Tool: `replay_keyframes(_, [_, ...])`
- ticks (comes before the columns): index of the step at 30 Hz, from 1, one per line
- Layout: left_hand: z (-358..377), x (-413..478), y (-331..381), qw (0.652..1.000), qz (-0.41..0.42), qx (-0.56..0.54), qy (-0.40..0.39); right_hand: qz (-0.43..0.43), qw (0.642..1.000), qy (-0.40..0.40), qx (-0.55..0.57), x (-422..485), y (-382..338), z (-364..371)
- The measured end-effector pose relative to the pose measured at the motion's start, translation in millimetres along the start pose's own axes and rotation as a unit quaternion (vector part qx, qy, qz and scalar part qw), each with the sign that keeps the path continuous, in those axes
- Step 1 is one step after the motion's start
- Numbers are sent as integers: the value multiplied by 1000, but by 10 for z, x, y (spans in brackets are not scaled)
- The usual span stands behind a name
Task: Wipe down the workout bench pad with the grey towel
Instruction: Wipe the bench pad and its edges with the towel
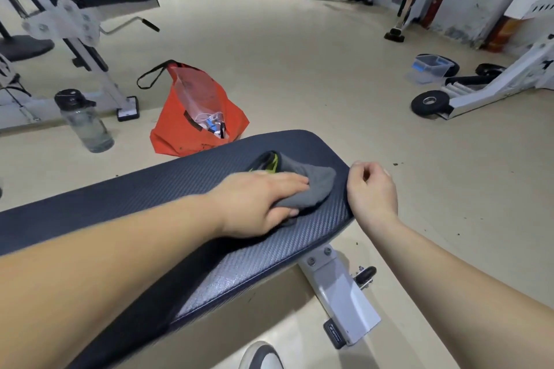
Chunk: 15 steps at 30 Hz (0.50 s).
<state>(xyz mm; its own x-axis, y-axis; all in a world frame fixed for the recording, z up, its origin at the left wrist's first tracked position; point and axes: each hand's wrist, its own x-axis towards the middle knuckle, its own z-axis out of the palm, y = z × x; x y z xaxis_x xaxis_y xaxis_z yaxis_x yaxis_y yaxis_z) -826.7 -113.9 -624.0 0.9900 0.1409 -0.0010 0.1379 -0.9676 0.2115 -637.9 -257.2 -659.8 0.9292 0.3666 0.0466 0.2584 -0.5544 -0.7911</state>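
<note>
L hand (257, 204) lies palm-down on the grey towel (311, 186), fingers fairly straight and flat across it, thumb tucked at the cloth's near edge, pressing it onto the bench pad (150, 189). The towel sits bunched near the pad's far rounded end, w/ a bit of lime-green trim showing at its back. R hand (371, 189) is just beside that end of the pad, fingers loosely curled, holding nothing; can't tell if it touches the pad edge. The pad is dark, w/ a woven texture, on a white frame (341, 293). On the beige floor (284, 69) beyond the pad: an orange bag (180, 135), open, w/ stuff inside, and a clear water bottle (85, 123) w/ a black cap, left of the bag. Far right there's a plastic container (431, 67) near a black wheel (428, 102) on another machine. A shoe toe (260, 356) shows at the bottom edge.
</note>
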Motion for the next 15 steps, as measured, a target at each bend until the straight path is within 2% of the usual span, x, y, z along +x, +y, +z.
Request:
replay_keyframes(2, [-14, 214, -161, 1000, -21, 8, 7, -20, 999, 8, -28, -14, -17, 1])
replay_keyframes(5, [-28, 358, -343, 990, -128, 18, 49, -116, 985, 26, -124, -80, -104, 18])
replay_keyframes(8, [-65, 187, -572, 969, -234, 21, 77, -194, 966, 19, -169, -133, -233, 54])
replay_keyframes(11, [-60, -131, -707, 943, -320, 15, 94, -230, 955, -11, -184, -149, -305, 85])
replay_keyframes(15, [-10, -591, -407, 929, -347, 7, 127, -248, 950, -50, -181, -191, -360, 82])
